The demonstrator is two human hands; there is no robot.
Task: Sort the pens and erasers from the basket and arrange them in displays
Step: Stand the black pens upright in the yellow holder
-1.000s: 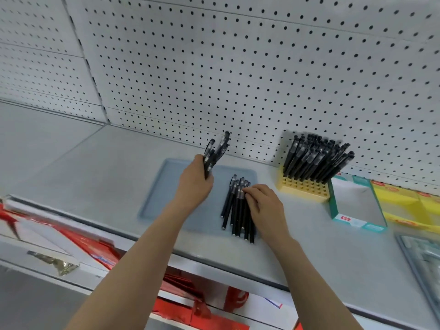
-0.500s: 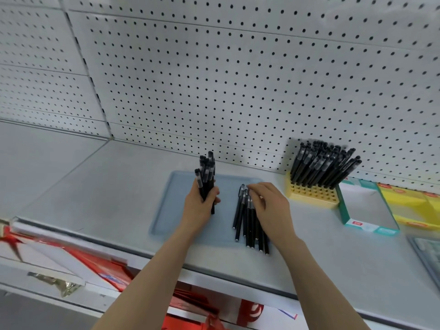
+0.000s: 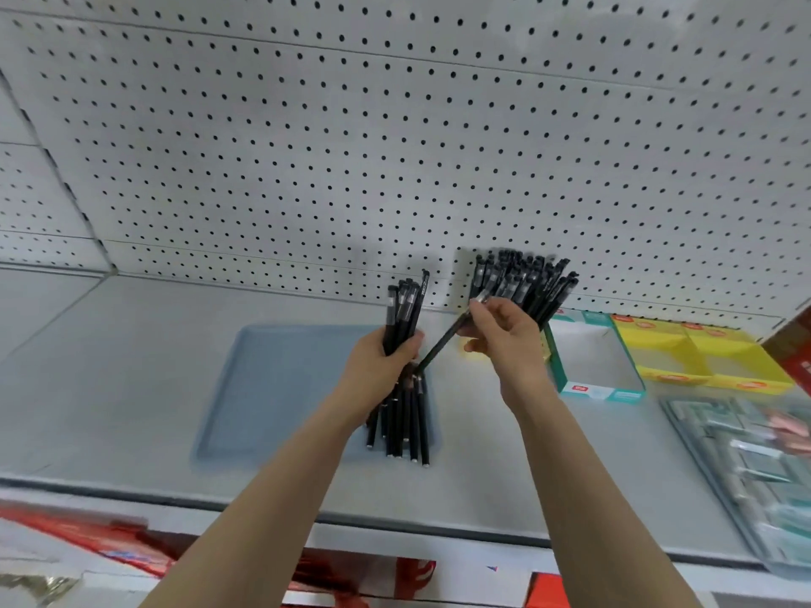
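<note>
Pinching one pen (image 3: 443,344), the right hand (image 3: 504,340) holds it slanted, lower end toward the left hand (image 3: 377,370), whose fist wraps an upright bundle (image 3: 401,313). The racked pens (image 3: 522,283) seem just behind the right hand, the nearer one; loose pens (image 3: 403,425) lie on the tray (image 3: 272,388).

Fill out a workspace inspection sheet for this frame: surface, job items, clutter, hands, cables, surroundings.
Surface: grey shelf with a blue-grey tray.
Job's things: loose pens lying at the tray's right edge; upright pens in a stand, mostly hidden; empty teal box; yellow box; no erasers seen.
Clutter: blurred clear packs at right.
Hands: left hand grips a pen bundle; right hand pinches a single pen.
Cables: nothing seen.
Surroundings: pegboard behind; red packaging below the shelf.
</note>
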